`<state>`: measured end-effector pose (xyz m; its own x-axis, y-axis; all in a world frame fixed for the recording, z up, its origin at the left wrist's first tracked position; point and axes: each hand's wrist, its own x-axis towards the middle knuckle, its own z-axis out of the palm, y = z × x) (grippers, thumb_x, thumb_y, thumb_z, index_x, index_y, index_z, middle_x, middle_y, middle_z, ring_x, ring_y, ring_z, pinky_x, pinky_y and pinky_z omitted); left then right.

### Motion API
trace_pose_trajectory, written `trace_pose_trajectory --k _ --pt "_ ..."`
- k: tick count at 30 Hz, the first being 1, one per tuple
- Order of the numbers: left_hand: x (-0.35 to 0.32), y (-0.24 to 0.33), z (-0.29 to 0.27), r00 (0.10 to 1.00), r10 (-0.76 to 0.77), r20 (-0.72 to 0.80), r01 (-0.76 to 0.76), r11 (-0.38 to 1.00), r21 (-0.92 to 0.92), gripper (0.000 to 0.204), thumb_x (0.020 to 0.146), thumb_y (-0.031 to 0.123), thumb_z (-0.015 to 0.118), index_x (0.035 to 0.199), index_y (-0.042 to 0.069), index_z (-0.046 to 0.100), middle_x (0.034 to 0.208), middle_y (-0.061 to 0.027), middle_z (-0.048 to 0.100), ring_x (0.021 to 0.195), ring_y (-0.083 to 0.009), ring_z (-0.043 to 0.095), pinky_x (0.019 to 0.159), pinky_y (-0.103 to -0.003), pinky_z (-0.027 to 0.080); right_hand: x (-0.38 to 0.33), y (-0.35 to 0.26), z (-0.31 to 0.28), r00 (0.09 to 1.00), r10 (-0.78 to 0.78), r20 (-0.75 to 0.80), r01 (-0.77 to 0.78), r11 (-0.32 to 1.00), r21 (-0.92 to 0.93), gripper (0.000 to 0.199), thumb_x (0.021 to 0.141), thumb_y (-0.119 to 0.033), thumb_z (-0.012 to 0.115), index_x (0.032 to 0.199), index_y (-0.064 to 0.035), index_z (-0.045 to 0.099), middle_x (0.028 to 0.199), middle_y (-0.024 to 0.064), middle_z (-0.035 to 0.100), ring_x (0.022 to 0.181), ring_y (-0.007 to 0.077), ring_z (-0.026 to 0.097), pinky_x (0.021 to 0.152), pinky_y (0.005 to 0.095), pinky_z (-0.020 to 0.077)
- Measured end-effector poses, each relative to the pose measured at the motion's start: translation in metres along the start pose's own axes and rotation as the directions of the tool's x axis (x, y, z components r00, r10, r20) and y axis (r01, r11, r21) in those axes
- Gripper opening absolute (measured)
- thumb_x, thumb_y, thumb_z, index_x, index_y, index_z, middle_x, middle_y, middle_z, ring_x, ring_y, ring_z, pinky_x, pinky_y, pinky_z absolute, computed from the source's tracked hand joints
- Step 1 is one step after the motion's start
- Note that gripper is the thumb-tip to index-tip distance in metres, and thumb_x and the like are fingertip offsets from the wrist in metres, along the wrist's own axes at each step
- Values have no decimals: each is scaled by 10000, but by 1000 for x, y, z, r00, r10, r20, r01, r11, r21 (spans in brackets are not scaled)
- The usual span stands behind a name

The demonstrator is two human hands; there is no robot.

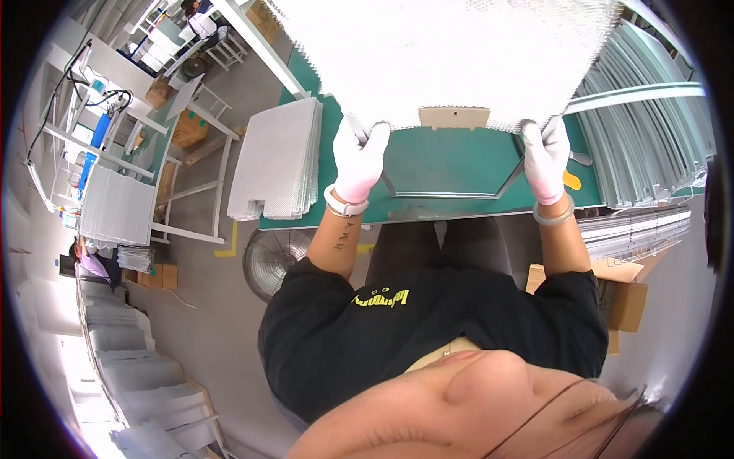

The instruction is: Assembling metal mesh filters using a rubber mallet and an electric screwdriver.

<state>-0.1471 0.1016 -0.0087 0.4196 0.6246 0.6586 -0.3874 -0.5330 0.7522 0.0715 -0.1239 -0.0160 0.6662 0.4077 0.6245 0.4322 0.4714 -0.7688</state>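
Note:
I hold a large sheet of silvery metal mesh [451, 53] up over the green worktable [451, 164]. My left hand [359, 161], in a white glove, grips the sheet's near edge on the left. My right hand [547, 157], also gloved in white, grips the same edge on the right. Under the sheet lies a thin metal frame [447, 195] on the green surface. A tan cardboard piece [455, 117] shows just below the sheet's edge.
A stack of cut mesh sheets [279, 157] sits at the table's left end. Piles of metal frames [650, 145] stand at the right. A floor fan [277, 260] and cardboard boxes [623, 294] are below. More mesh stacks [118, 206] and a person [200, 23] lie to the left.

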Motion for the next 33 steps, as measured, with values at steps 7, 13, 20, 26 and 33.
trace_pose_trajectory --k 7,13,20,26,33 --pt "-66 -69 -6 899 -384 209 385 922 39 406 890 18 690 1281 -42 596 1173 -93 695 1073 -162 652 944 -304 509 -60 48 -21 896 405 181 -384 912 -142 427 928 -66 654 1327 39 544 1224 87 652 1120 150 602 1008 300 458" --pt "13 8 -18 919 -160 361 268 924 -272 673 829 190 815 1365 -39 480 1272 -86 614 1130 -166 597 978 -324 484 8 -25 -5 978 172 120 -173 985 1 437 893 8 620 1321 13 533 1239 66 607 1173 132 548 1029 305 435" --pt "3 12 -8 989 40 144 -51 996 72 111 886 -27 679 996 -25 695 757 -20 667 684 -91 590 660 -251 498 4 -18 -11 980 200 -13 -199 959 -204 134 943 -79 675 1041 6 642 871 -4 653 790 53 553 746 231 479" --pt "-60 -26 -8 955 -268 129 280 956 -89 277 858 5 721 1129 -31 678 1045 -56 710 931 -126 647 837 -283 516 -63 17 -7 937 349 -14 -347 936 58 261 955 -107 681 1180 15 627 1002 17 683 872 81 598 809 251 496" --pt "-6 4 -49 969 -99 226 121 989 -87 512 833 80 772 1294 -21 571 1091 -51 659 943 -92 625 766 -208 504 6 -24 -31 971 219 95 -190 951 -244 430 946 -112 653 1332 40 541 1186 54 649 1060 136 596 959 286 468"
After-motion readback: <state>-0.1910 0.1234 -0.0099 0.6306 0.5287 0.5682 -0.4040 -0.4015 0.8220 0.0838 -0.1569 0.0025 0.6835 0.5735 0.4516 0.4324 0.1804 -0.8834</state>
